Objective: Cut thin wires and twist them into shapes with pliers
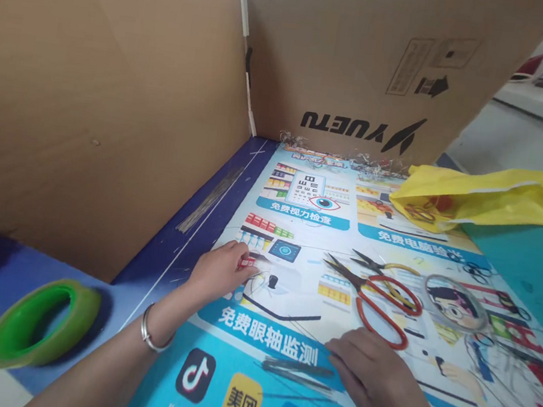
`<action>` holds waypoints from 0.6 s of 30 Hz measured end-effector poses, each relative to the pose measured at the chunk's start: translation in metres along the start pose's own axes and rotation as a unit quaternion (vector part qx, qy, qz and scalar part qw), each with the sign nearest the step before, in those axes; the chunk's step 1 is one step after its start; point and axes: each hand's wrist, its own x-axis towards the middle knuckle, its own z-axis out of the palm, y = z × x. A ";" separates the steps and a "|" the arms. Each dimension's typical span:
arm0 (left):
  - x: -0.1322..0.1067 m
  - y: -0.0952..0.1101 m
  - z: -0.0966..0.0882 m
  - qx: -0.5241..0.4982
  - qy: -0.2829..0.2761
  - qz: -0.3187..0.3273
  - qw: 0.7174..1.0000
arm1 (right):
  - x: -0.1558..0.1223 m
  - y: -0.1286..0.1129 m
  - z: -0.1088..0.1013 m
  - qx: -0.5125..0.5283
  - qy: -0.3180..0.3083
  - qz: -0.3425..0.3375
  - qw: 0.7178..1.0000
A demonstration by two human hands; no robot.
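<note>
My left hand (224, 270), with a silver bangle at the wrist, rests low over the printed poster sheet (238, 327). Its fingers are pinched, and what they hold is too small to make out. Across from it, my right hand (374, 369) is closed with the fingers pressed together; anything inside is hidden. A slim grey tool like tweezers (296, 368) and thin dark wires lie just left of that hand. Beyond my right hand are red-handled scissors (383, 307) and a second pair with yellowish handles (401, 270). A roll of clear wire (457, 304) sits beside them.
Cardboard panels (372, 63) wall off the back and left. Green-cored tape (42, 323) stands front left. Thin metal rods (211, 198) lie on the blue surface. A yellow bag (495, 194) is back right, with silvery scraps (377, 168) along the panel. Wires and small tools clutter the right.
</note>
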 end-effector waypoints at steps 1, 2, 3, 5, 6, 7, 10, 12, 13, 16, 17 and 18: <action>0.001 0.002 0.002 0.009 0.005 -0.011 1.000 | 0.001 0.000 0.000 -0.001 0.003 -0.003 1.000; 0.002 0.004 0.003 0.019 0.009 -0.022 1.000 | 0.001 0.001 0.001 -0.001 0.006 -0.005 1.000; 0.003 0.006 0.005 0.028 0.011 -0.028 0.999 | 0.002 0.001 0.001 0.001 0.007 -0.007 1.000; 0.005 0.008 0.007 0.041 0.015 -0.032 0.999 | 0.002 0.001 0.001 0.005 0.007 -0.005 1.000; 0.006 0.009 0.008 0.044 0.018 -0.030 0.998 | 0.002 0.002 0.002 0.005 0.006 -0.004 1.000; 0.007 0.009 0.009 0.046 0.020 -0.026 0.998 | 0.002 0.002 0.002 0.005 0.004 -0.003 1.000; 0.010 0.009 0.010 0.040 0.025 -0.016 0.999 | 0.002 0.003 0.002 0.005 0.003 -0.007 1.000; 0.011 0.009 0.010 0.035 0.025 -0.014 0.999 | 0.002 0.003 0.002 0.006 0.003 -0.014 1.000; 0.011 0.010 0.010 0.034 0.025 -0.014 0.999 | 0.003 0.003 0.002 0.005 0.004 -0.017 1.000; 0.012 0.012 0.011 0.041 0.024 -0.012 0.999 | 0.004 0.003 0.001 0.003 0.000 -0.018 1.000; 0.012 0.012 0.011 0.042 0.023 -0.012 0.999 | 0.004 0.002 0.001 0.003 -0.001 -0.016 1.000; 0.012 0.013 0.012 0.043 0.022 -0.013 0.999 | 0.004 0.002 0.001 0.004 -0.003 -0.014 1.000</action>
